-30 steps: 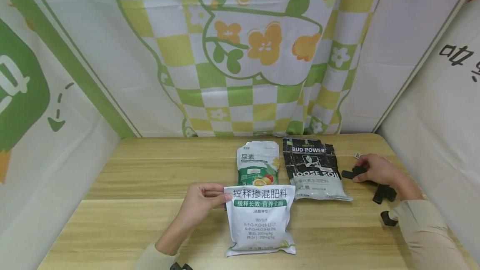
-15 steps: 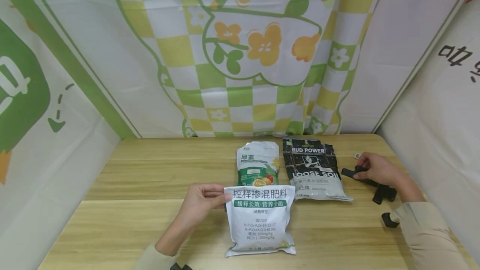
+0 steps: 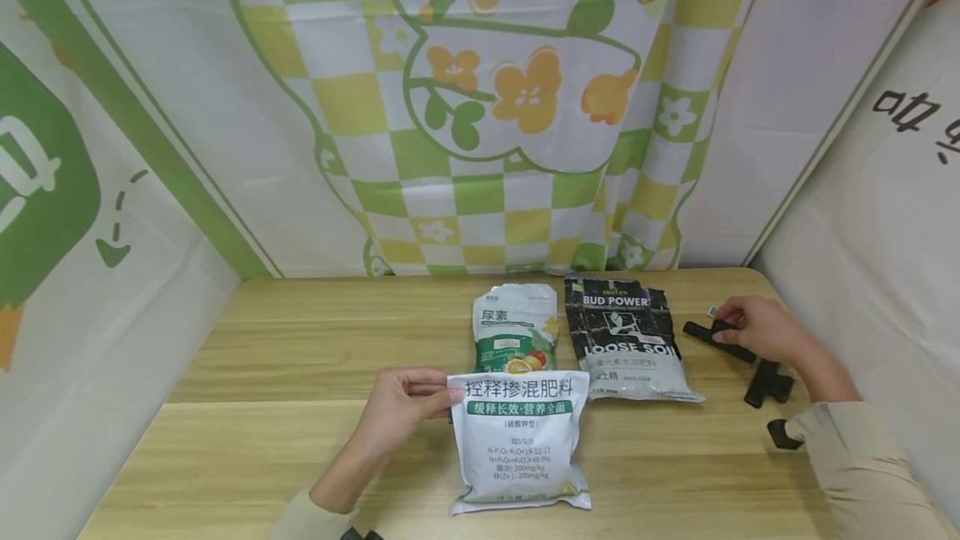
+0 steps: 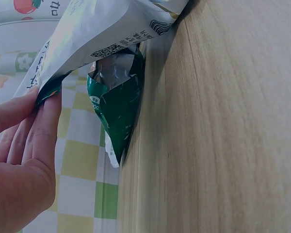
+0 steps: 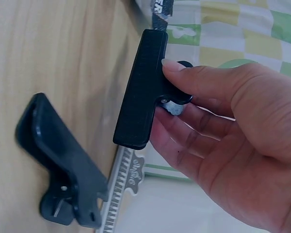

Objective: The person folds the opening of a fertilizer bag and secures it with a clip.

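In the head view, my left hand (image 3: 408, 402) pinches the top left corner of a white fertilizer bag (image 3: 521, 448), which stands at the front with Chinese print and a green band. The left wrist view shows thumb and fingers on either side of the bag's edge (image 4: 102, 29). At the far right, my right hand (image 3: 772, 336) holds a black bag clip (image 5: 143, 92) by its handle, thumb on one side and fingers on the other. A second black clip (image 5: 60, 160) lies on the table beside it, also visible below the hand in the head view.
Behind the white bag, partly covered by it, is a white-and-green bag (image 3: 516, 327). To its right lies a black-and-grey "Loose Soil" bag (image 3: 626, 340). A toothed metal strip (image 5: 117, 189) shows beyond the clips. The wooden table (image 3: 300, 357) meets a checkered curtain (image 3: 480, 190) at the back.
My right hand has shifted slightly back and to the right, and the clip in it shows more of its long bar. The left hand and the white bag stay in place.
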{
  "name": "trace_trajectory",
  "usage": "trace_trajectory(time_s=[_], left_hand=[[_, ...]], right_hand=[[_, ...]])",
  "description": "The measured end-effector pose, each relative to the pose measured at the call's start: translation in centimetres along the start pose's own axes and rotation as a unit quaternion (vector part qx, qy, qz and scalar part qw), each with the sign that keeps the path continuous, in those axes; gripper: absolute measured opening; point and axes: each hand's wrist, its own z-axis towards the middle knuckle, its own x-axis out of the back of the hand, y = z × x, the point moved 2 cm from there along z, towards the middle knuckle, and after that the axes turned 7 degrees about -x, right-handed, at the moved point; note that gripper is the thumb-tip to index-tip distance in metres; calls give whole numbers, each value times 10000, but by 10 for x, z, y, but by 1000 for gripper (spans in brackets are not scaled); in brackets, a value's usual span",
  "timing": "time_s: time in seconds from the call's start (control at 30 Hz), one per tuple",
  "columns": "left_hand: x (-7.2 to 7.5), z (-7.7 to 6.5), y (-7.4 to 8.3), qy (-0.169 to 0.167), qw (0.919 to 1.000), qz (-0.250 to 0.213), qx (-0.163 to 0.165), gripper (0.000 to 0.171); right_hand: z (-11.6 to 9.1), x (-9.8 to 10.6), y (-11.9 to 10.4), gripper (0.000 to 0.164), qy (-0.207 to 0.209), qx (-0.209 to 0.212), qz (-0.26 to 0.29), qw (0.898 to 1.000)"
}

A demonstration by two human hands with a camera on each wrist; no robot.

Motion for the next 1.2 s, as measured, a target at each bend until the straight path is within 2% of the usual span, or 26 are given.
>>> trace_trajectory(time_s=[0.7, 0.9, 1.2], left_hand=[[1, -2, 0, -21, 10000, 23, -21, 36], [1, -2, 0, -50, 10000, 5, -52, 35], [1, -2, 1, -83, 9999, 18, -111, 34]], right_hand=[[-2, 16, -29, 29, 172, 168, -522, 9983], [-3, 20, -44, 34, 251, 270, -697, 9969], [-5, 24, -68, 29, 258, 347, -820, 9957]])
